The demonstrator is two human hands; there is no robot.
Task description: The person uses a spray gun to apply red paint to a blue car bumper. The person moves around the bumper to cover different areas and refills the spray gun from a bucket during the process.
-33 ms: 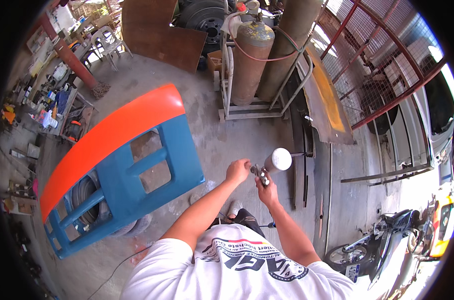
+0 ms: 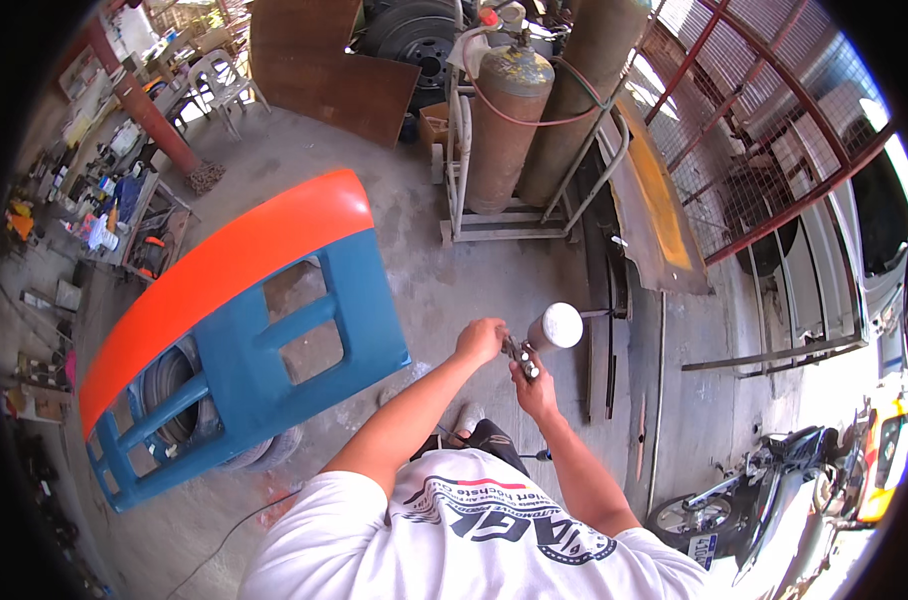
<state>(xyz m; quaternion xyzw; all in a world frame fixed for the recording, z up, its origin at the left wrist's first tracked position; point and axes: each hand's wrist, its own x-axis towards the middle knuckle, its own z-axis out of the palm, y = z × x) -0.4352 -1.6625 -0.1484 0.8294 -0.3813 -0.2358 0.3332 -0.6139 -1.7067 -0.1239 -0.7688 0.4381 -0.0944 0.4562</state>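
A spray gun [image 2: 520, 357] with a pale, round-topped cup [image 2: 556, 327] is held out in front of my body. My right hand [image 2: 536, 392] is wrapped round its handle. At the gun's front end my left hand [image 2: 482, 341] is closed, its fingertips pinching the nozzle area; the exact part is hidden by the fingers. To the left lies a large vehicle bumper [image 2: 229, 345], blue with an orange-red upper band [image 2: 224, 255] and several cut-out openings. It is propped off the floor, with tires [image 2: 179, 385] showing through and under it.
Gas cylinders [image 2: 509, 130] stand on a metal cart [image 2: 504, 232] ahead. A brown board [image 2: 334, 95] and wheel [image 2: 404, 45] are behind. At far left is a cluttered workbench [image 2: 124, 215]. A motorcycle [image 2: 764, 480] stands at right; a cable [image 2: 224, 545] crosses the floor.
The view has shifted very slightly. My left hand sits a touch nearer the gun; the grip of my right hand looks the same.
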